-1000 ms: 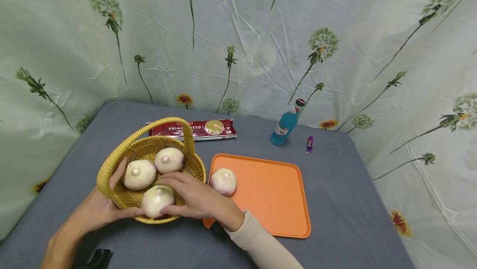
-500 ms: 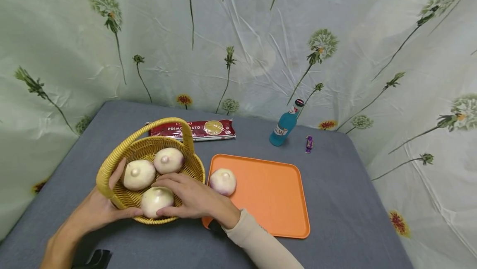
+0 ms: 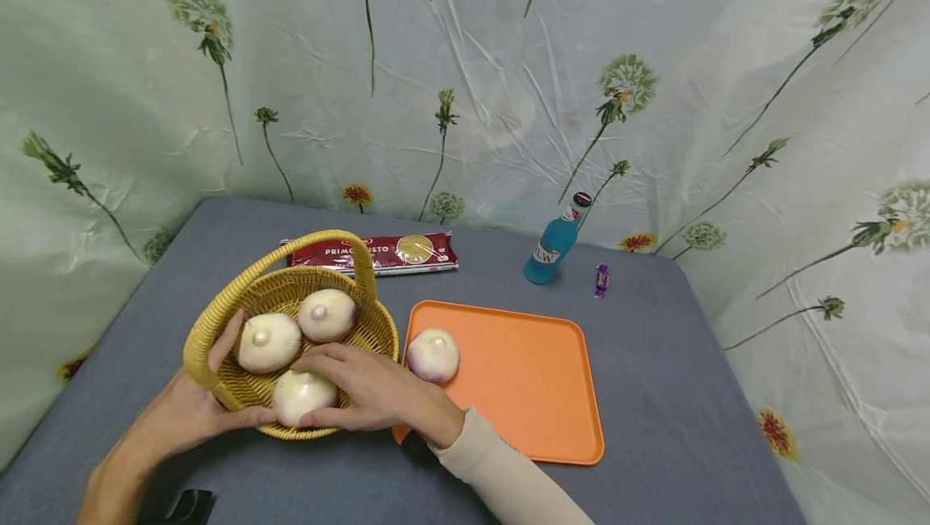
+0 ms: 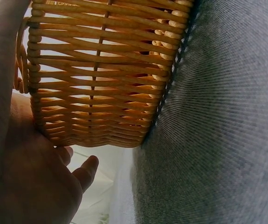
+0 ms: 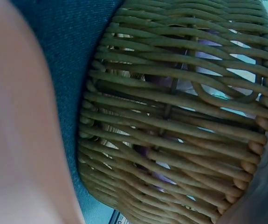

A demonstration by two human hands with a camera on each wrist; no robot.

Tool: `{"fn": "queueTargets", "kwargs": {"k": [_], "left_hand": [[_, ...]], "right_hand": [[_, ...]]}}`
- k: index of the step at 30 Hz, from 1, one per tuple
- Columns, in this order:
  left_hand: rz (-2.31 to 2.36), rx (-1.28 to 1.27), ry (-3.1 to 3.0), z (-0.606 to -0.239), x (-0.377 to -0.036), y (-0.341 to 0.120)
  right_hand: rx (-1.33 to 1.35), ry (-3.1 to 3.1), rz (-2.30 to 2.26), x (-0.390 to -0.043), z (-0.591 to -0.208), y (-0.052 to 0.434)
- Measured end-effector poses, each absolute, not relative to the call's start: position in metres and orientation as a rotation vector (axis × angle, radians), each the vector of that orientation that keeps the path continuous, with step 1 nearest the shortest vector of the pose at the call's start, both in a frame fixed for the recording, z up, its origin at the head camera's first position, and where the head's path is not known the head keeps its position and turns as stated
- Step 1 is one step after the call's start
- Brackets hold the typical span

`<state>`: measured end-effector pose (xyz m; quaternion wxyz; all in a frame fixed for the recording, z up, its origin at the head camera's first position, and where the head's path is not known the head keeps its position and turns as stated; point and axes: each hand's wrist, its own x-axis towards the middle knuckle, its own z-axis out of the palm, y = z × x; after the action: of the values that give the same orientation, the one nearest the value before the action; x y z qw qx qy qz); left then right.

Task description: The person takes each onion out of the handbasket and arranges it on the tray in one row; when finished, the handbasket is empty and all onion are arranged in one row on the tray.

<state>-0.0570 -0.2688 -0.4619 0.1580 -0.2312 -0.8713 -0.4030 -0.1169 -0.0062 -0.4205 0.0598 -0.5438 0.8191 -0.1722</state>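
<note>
One onion (image 3: 433, 354) lies on the tray (image 3: 538, 396); three remain in the basket (image 3: 378, 329). Right hand (image 3: 370, 392) grasps the nearest onion (image 3: 299, 396); left hand (image 3: 190, 408) grips the basket's rim.

"primo" on red packet (image 3: 371, 253)

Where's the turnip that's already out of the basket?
In the head view, the lone turnip lies on the orange tray, at its near-left corner, just right of the wicker basket and beyond the right hand.
</note>
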Motion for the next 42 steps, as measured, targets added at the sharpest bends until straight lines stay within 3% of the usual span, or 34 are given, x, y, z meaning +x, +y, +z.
{"fn": "queueTargets", "kwargs": {"k": [42], "left_hand": [[-1.192,-0.614,-2.528,-0.4619,-0.0554,-0.2681]], "right_hand": [[-1.585,2.561,-0.430,-0.1097,-0.4192,-0.0068]]}}
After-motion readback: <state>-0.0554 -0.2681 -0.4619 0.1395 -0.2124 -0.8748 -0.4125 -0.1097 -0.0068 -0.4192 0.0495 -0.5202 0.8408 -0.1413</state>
